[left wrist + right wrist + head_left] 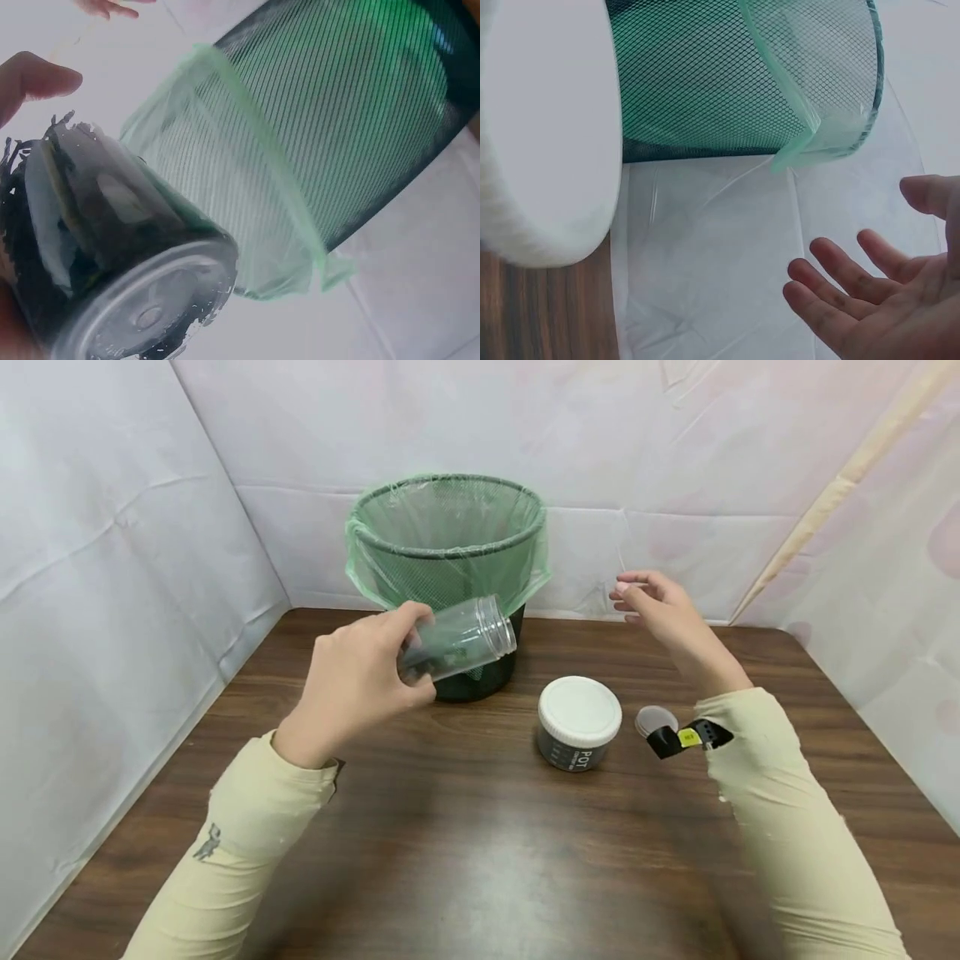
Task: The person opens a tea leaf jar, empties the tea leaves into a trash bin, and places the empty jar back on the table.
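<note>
My left hand (360, 672) grips a clear, lidless plastic jar (461, 639) by its base end. The jar is tilted, its threaded mouth pointing right, in front of the trash bin in the head view. Its round bottom (150, 315) faces the left wrist camera. My right hand (656, 606) is raised at the right with fingers loosely bent and nothing in them, as the right wrist view also shows of the hand (877, 292). Below and left of it stands a tub with a white lid (580, 710) and dark printed sides.
A dark mesh trash bin (487, 681) lined with a green bag (450, 577) stands at the back of the wooden table (420, 827). Beside the tub lies a small round lid (654, 718), near the right wrist's black camera strap. White cloth walls (637, 443) enclose the table.
</note>
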`<state>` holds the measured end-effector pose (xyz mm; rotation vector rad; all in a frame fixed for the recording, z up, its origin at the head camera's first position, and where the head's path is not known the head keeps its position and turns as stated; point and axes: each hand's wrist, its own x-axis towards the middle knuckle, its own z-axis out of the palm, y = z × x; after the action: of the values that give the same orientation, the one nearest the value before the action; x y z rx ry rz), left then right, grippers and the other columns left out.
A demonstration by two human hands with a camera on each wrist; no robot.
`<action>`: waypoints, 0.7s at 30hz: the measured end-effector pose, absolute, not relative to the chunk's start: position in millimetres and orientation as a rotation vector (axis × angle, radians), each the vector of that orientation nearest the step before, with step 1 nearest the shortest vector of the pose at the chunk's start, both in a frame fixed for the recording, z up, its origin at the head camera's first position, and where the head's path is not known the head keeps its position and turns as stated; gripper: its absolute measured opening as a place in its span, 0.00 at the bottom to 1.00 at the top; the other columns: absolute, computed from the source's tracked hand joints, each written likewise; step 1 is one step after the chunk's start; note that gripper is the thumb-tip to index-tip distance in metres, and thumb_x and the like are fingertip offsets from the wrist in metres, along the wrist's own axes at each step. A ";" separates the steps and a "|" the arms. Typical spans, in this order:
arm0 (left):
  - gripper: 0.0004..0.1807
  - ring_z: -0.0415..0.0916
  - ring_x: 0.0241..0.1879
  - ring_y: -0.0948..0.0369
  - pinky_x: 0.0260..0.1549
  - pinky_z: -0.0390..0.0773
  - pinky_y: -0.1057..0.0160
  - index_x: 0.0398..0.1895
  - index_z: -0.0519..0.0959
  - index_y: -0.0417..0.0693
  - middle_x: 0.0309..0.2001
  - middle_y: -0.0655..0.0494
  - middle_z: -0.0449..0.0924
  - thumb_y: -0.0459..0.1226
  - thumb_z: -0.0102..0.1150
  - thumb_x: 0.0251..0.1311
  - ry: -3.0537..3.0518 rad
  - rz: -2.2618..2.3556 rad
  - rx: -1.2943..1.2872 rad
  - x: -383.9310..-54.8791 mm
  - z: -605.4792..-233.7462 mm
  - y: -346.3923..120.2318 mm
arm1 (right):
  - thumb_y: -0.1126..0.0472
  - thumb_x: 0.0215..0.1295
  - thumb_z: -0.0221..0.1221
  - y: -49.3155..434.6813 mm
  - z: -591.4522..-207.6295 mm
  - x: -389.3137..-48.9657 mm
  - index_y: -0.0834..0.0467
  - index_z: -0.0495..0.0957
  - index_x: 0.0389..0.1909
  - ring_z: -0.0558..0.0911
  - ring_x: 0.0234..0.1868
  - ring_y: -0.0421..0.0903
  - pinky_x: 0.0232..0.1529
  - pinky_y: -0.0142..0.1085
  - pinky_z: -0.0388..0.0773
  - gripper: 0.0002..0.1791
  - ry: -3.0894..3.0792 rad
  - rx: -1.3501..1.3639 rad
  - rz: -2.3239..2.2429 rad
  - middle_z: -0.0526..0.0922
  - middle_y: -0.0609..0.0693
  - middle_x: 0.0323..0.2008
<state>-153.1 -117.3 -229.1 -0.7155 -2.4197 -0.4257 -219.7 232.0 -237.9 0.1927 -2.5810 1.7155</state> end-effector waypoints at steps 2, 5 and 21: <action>0.24 0.67 0.19 0.61 0.14 0.65 0.58 0.42 0.73 0.55 0.25 0.66 0.71 0.37 0.61 0.33 -2.406 -0.424 -0.714 -154.5 -222.9 -118.0 | 0.49 0.73 0.46 227.9 -231.7 -223.0 0.63 0.58 0.67 0.70 0.60 0.50 0.63 0.44 0.63 0.29 -2.564 0.180 1.767 0.68 0.60 0.61; 0.24 0.65 0.17 0.61 0.13 0.64 0.59 0.42 0.73 0.54 0.24 0.67 0.70 0.36 0.60 0.33 -2.395 -0.430 -0.726 -158.2 -214.5 -118.0 | 0.50 0.73 0.45 222.5 -222.7 -227.4 0.62 0.56 0.69 0.66 0.64 0.52 0.64 0.42 0.61 0.30 -2.541 0.156 1.836 0.64 0.61 0.65; 0.27 0.75 0.26 0.51 0.22 0.72 0.48 0.51 0.72 0.53 0.35 0.60 0.80 0.41 0.64 0.42 -2.528 -0.350 -0.646 -187.5 -165.0 -118.4 | 0.54 0.70 0.51 190.1 -174.8 -258.2 0.56 0.49 0.73 0.59 0.69 0.50 0.65 0.33 0.57 0.35 -2.188 0.065 2.342 0.57 0.56 0.68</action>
<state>-187.5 -118.4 -165.0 -0.6457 -2.5279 -0.3498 -258.2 190.1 -174.8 0.0645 -2.1876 2.3421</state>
